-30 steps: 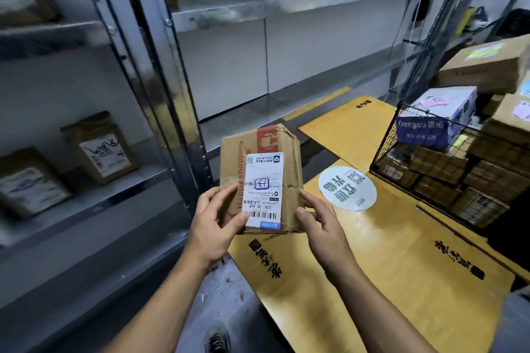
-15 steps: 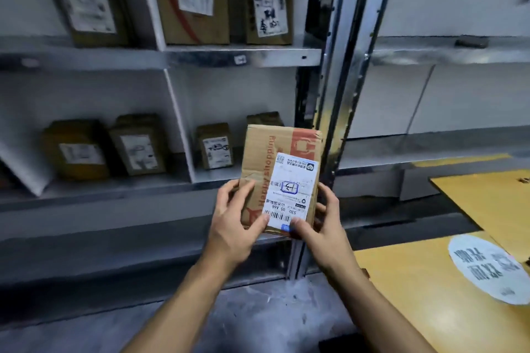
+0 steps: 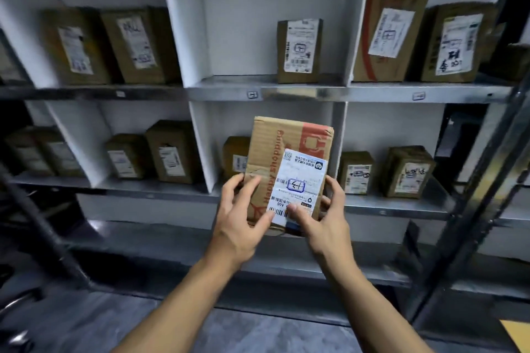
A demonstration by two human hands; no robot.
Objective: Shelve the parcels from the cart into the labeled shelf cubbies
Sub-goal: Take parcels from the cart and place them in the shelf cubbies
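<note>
Brown cardboard parcel (image 3: 286,149) stood upright, long axis vertical, left hand (image 3: 241,215) and right hand (image 3: 322,219) clasping its lower corners; white-walled middle cubby (image 3: 229,120) lay straight beyond.

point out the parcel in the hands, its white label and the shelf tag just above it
parcel (image 3: 286,137): head view, bare cardboard on its upper front
white label (image 3: 296,184): head view, middle of the label, at the blue stamp
shelf tag (image 3: 252,94): head view, centre of the small tag

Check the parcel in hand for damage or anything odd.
The held parcel has a dented top right corner and creased cardboard near the left hand; its label appears upside down.
</note>
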